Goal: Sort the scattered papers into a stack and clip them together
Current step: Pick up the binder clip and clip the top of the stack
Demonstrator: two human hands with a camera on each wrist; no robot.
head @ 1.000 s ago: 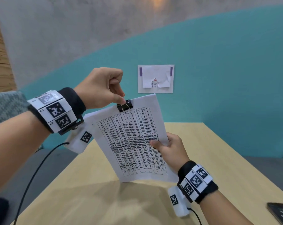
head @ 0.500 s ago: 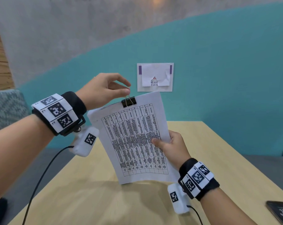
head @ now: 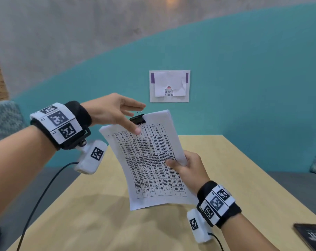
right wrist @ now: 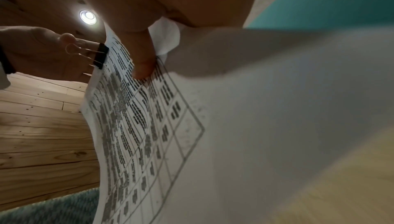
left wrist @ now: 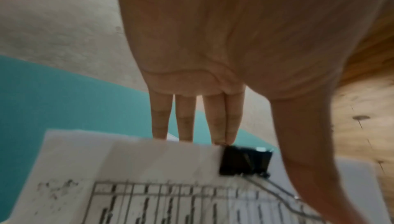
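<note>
Light wooden table [head: 103,223] mostly bare beneath the held sheets; only obstacle a black phone [head: 312,236] at its near-right corner.

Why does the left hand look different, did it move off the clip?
Yes. The left hand opened and its fingers straightened, letting go of the binder clip; against the wall sign it sits slightly lower.

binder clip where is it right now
In the head view the binder clip sits on the top edge of the paper stack, just under the left hand.

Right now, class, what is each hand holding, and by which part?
The right hand grips the stack of white printed papers by its right edge. The left hand, fingers straight, holds nothing beside the black binder clip.
</note>
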